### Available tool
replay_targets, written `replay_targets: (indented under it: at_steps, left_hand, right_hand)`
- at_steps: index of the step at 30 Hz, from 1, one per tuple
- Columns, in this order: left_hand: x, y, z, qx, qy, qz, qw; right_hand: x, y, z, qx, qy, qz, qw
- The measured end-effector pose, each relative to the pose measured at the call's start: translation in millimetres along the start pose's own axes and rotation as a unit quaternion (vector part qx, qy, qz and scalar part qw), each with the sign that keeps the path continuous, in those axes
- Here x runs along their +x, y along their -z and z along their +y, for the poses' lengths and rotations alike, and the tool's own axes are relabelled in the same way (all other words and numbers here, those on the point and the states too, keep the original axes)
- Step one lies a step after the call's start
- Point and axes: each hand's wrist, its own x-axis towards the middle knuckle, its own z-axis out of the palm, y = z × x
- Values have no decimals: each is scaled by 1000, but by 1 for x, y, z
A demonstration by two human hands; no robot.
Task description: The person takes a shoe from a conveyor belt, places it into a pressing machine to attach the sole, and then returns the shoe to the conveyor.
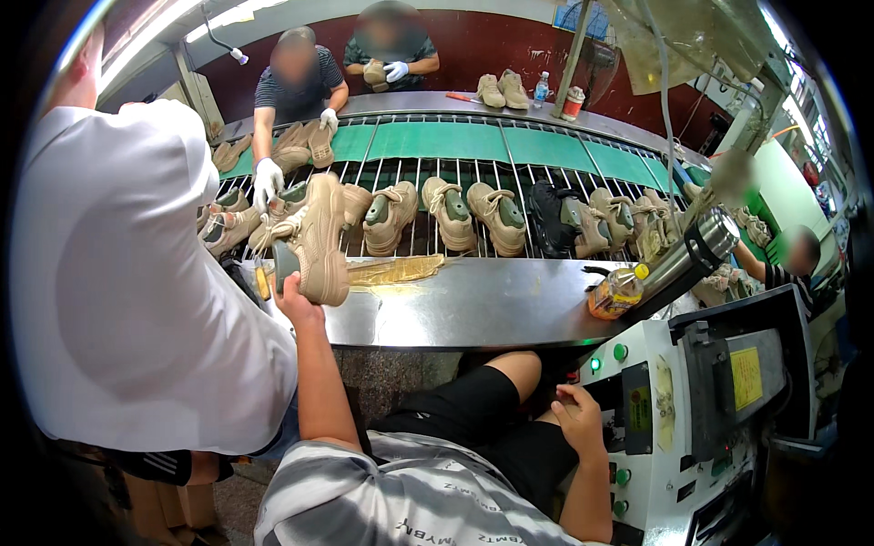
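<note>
A tan lace-up sneaker [325, 241] is raised over the near edge of the metal bench, tilted with its toe pointing up and away. A dark green block, like a shoe last, sticks out of its opening. My left hand [299, 302] is closed on the sneaker's heel end, beside that block. Over my thigh, close to the white machine, my right hand [577, 419] has loosely bent fingers with the thumb apart, and nothing shows in it. More tan sneakers with green blocks, such as one sneaker [449, 215], stand in a row on the metal rods beyond.
A metal bench [473, 305] runs in front of me, bearing a bottle of yellow drink [617, 291] and a steel flask [696, 255]. The white machine [651, 400] with green buttons stands at my right. A person in white [155, 273] is close at my left; gloved co-workers work opposite.
</note>
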Motion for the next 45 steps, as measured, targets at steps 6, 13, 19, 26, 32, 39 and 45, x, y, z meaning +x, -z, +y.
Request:
replay_targets:
  at_steps: [6,13,19,26,32,39,45]
  left_hand:
    - [13,57,-45,399,12,-80,914]
    - [91,45,-56,439,11,-63,896]
    - [179,-47,-105,345,252,-201,882]
    - [281,0,-235,450,424,-161,769]
    - [298,14,-264,431,468,-109,764]
    - [267,-23,-266,224,433,-165,857]
    - [285,-69,-264,202,310,-141,918]
  right_hand:
    - [-8,-26,65,48,-136,10,989]
    - [20,-66,67,11,-109,-23,994]
    - [24,-83,84,-26,-122,-7,992]
    - [-50,-48,150,-141,-250,166,943]
    - [-188,-22,231,-178,-351,286,874]
    - [-246,-43,166,-174,-498,94,844]
    - [-209,-54,129,-196,-496,79,842]
